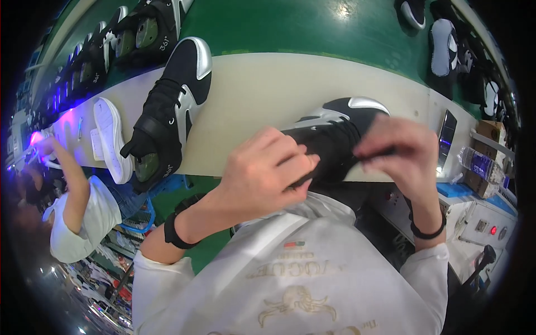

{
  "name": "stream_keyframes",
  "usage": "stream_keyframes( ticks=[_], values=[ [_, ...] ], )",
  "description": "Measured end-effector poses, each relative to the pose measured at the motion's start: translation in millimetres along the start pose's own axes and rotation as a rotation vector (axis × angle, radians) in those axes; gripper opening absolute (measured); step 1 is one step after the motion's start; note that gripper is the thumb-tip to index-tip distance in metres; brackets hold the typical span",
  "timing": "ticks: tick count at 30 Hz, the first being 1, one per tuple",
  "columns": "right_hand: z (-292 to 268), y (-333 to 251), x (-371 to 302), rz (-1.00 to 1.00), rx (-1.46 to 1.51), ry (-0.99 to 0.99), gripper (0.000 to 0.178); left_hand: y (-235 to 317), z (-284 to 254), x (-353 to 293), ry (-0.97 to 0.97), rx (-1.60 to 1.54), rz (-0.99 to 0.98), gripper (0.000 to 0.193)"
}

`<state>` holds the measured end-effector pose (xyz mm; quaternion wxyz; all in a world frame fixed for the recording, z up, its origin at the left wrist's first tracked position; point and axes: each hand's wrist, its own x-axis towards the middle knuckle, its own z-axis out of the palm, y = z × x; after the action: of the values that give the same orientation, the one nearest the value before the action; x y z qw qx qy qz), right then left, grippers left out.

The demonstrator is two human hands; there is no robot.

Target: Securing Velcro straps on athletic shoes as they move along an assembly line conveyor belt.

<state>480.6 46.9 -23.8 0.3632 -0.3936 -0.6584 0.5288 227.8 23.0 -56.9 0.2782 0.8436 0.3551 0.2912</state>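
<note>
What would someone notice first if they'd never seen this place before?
Probably the left hand and blurry right hand at a silver-toed black shoe, mid-picture. Next, perhaps, the similar shoe on the left of the pale table, beside a white sole. At far left, a pink glow shines by another person's hand.

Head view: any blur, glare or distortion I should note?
In the head view, the right hand is motion-blurred, the left hand clearer; glare spots the green surface at top; the pale worktop's edges bow; corners fall black.
</note>
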Motion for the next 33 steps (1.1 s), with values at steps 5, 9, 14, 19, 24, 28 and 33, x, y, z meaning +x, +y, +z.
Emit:
stream_keyframes(
  ticks=[5,9,14,19,24,28,33],
  values=[
    [43,42,60,0.483,0.058,-0.115,0.015,1,8,-2,0.035,-0.028,0.090,0.029],
    [54,61,72,0.586,0.069,-0.331,0.020,-2,9,-1,0.091,-0.037,0.132,0.023],
    [85,56,99,0.514,-0.463,-0.520,0.020,3,0,-6,-0.027,-0.004,0.071,0.021],
    [149,32,137,-0.114,-0.242,-0.211,0.030,15,-5,-34,0.059,0.108,-0.034,0.024],
    [247,12,153,-0.530,-0.612,-0.255,0.059,24,-17,-67,0.132,0.175,-0.184,0.030],
    [229,32,169,-0.626,-0.598,-0.232,0.039,26,-27,-86,0.152,0.130,-0.246,0.033],
    [127,25,209,-0.251,-0.102,0.055,0.020,41,-31,-110,0.305,0.255,-0.416,0.041]
  ],
)
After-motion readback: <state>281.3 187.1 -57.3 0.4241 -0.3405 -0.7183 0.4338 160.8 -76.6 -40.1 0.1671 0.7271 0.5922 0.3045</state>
